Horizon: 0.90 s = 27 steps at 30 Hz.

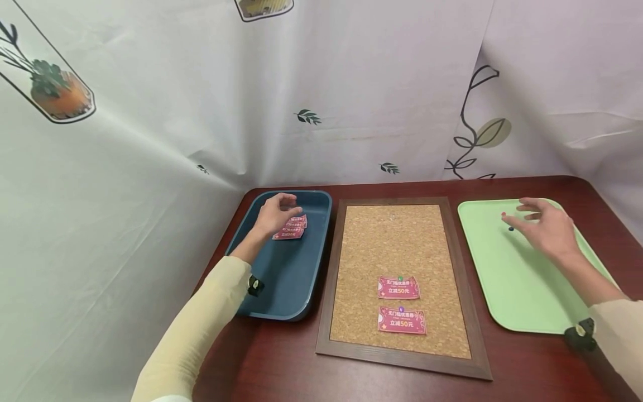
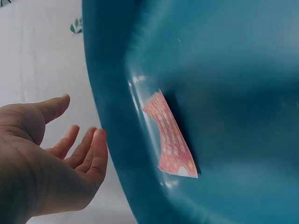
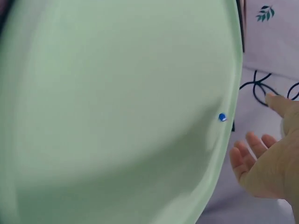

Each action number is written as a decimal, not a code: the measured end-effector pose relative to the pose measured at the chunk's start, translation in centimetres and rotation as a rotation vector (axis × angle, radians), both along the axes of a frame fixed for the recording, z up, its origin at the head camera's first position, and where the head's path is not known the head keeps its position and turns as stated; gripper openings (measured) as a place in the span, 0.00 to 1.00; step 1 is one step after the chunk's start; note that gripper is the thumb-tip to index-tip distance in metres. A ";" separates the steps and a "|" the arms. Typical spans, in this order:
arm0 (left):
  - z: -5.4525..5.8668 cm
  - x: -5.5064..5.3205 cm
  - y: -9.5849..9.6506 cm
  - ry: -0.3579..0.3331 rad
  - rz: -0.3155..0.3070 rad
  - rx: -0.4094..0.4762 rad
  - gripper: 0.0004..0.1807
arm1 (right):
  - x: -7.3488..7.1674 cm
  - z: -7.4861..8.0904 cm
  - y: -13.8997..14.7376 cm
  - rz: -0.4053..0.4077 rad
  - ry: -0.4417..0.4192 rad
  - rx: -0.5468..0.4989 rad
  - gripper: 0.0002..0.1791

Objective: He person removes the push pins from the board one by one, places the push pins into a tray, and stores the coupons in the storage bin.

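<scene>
My left hand (image 1: 273,216) hovers over the dark blue tray (image 1: 273,262) with fingers loosely bent, holding nothing. Below it in that tray lies a small overlapping pile of pink coupons (image 1: 288,232), also seen in the left wrist view (image 2: 172,137). Above the pale green tray (image 1: 522,296), my right hand (image 1: 550,231) has its thumb and fingers apart with no thing between them. A blue pushpin (image 3: 222,117) sits near that tray's far edge. A tiny red spot (image 1: 504,214) shows at the thumb tip; whether it is a pin on the tray, I cannot tell.
Between the trays lies a framed corkboard (image 1: 387,245). An upper coupon (image 1: 399,289) with a green pushpin (image 1: 400,278) and a lower coupon (image 1: 402,322) with a purple one (image 1: 401,309) are pinned there. A white printed curtain (image 1: 351,145) borders the dark red table (image 1: 281,363).
</scene>
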<state>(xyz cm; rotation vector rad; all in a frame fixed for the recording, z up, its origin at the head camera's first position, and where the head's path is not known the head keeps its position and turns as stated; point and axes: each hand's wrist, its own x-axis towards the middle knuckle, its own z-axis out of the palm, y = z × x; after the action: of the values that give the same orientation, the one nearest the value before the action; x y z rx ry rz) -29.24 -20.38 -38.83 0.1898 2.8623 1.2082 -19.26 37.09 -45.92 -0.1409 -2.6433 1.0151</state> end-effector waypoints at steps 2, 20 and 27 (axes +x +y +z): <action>0.2 0.2 0.4 0.006 -0.018 0.003 0.31 | 0.1 0.5 -0.6 0.014 -0.011 -0.020 0.39; 2.0 3.7 5.9 -0.041 -0.163 0.092 0.52 | 1.5 3.2 -8.3 0.280 -0.037 -0.108 0.64; 1.6 5.3 7.8 -0.048 -0.254 0.154 0.53 | 2.7 3.2 -11.4 0.377 -0.068 -0.070 0.61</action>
<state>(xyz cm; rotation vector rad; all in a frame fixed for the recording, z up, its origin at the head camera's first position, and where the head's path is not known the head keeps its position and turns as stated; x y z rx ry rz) -23.98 -12.62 -37.24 0.5031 2.6044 1.3576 -16.59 25.66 -42.68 0.3269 -2.7581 1.2365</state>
